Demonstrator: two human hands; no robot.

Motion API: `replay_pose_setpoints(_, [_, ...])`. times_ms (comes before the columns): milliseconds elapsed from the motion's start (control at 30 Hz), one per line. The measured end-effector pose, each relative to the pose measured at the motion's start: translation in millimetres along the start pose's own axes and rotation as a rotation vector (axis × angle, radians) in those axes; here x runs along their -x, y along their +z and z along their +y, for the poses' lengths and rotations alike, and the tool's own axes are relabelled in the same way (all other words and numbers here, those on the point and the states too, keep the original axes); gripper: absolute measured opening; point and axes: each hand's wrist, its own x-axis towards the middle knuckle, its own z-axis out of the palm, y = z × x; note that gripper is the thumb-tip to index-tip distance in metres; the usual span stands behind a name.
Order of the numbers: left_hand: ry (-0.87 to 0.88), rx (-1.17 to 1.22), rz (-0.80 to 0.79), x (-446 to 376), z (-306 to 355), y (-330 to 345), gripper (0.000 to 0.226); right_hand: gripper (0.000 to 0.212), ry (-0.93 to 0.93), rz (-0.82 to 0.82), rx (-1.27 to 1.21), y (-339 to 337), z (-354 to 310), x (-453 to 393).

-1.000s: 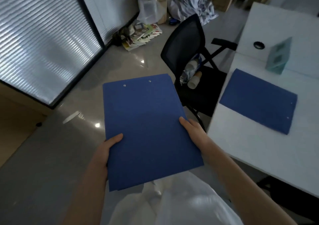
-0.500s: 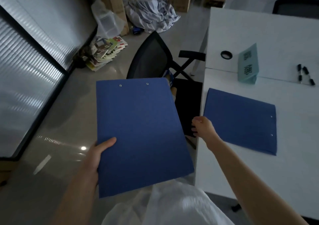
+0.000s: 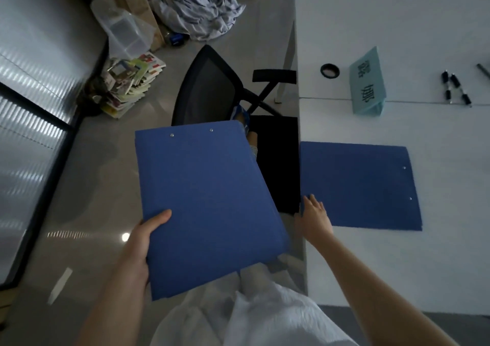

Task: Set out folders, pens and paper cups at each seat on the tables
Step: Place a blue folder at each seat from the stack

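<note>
A blue folder (image 3: 209,200) with two small rivets near its far edge is held flat over the floor by my left hand (image 3: 144,242), thumb on top of its left edge. A second blue folder (image 3: 363,186) lies flat on the white table (image 3: 397,266), at the table's left edge. My right hand (image 3: 314,217) is open, fingers spread, at the near left corner of that lying folder; whether it touches the folder is unclear. Several black pens (image 3: 454,87) lie farther back on the table.
A black mesh office chair (image 3: 212,91) stands left of the table, pushed partly under it. A teal name card (image 3: 368,83) and a black cable grommet (image 3: 329,70) sit on the table. Books, a plastic bin, cloth and cardboard boxes crowd the floor at the back left.
My right hand let go of the held folder and moved right to the corner of the folder on the table. The view swung right toward the table.
</note>
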Motion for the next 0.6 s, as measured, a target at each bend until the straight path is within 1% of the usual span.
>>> replay_pose_setpoints(67, [-0.002,-0.031,-0.013,-4.7,9.2,-0.2,0.020,0.062,0.002,0.015,-0.078,8.6,-4.3,11.1])
replay_pose_setpoints(133, [0.005,-0.058,-0.032,-8.8,19.4,-1.9,0.018,0.062,0.039,0.092,-0.246,12.6,-7.4,21.8])
replay_pose_setpoints(167, [0.008,-0.070,-0.033,-11.5,24.6,-4.0,0.018,0.061,0.087,0.154,-0.370,13.7,-8.9,29.1])
replay_pose_setpoints(200, [0.007,-0.079,-0.037,-13.3,29.7,-6.2,0.019,0.058,0.183,0.232,-0.517,16.6,-10.3,33.9])
replay_pose_setpoints(233, [0.004,-0.089,-0.040,-15.6,34.2,-8.2,0.019,0.052,0.330,0.296,-0.673,18.4,-11.0,37.1])
replay_pose_setpoints(267, [0.004,-0.096,-0.044,-17.7,38.2,-10.0,0.019,0.045,0.476,0.315,-0.831,18.5,-12.2,39.3])
replay_pose_setpoints(300, [0.011,-0.107,-0.042,-20.2,41.7,-11.7,0.017,0.040,0.616,0.275,-0.984,20.4,-12.5,41.0])
replay_pose_setpoints(333, [0.019,-0.118,-0.046,-21.9,45.1,-12.3,0.014,0.036,0.716,0.220,-1.116,23.4,-10.4,42.5])
replay_pose_setpoints(367, [0.025,-0.125,-0.056,-24.0,49.0,-12.5,0.013,0.026,0.790,0.166,-1.262,28.1,-7.5,42.4])
replay_pose_setpoints(400, [0.029,-0.124,-0.060,-25.0,52.8,-13.2,0.011,0.016,0.824,0.102,-1.409,28.6,-8.0,45.2])
replay_pose_setpoints(433, [0.028,-0.123,-0.063,-26.9,56.3,-14.0,0.010,0.012,0.855,0.068,-1.553,31.1,-7.9,44.2])
replay_pose_setpoints(467, [0.026,-0.123,-0.065,-28.1,59.3,-15.1,0.009,0.015,0.854,0.061,-1.695,31.4,-9.0,43.5])
replay_pose_setpoints(500, [0.018,-0.126,-0.071,-29.9,62.3,-16.7,0.010,0.021,0.832,0.105,-1.807,31.4,-10.6,40.2])
replay_pose_setpoints(567, [0.009,-0.129,-0.082,-33.6,67.1,-20.8,0.011,0.025,0.822,0.143,-1.872,30.8,-14.2,32.6])
replay_pose_setpoints(600, [0.010,-0.129,-0.086,-35.5,69.2,-23.2,0.012,0.024,0.809,0.154,-1.852,27.4,-18.6,31.7])
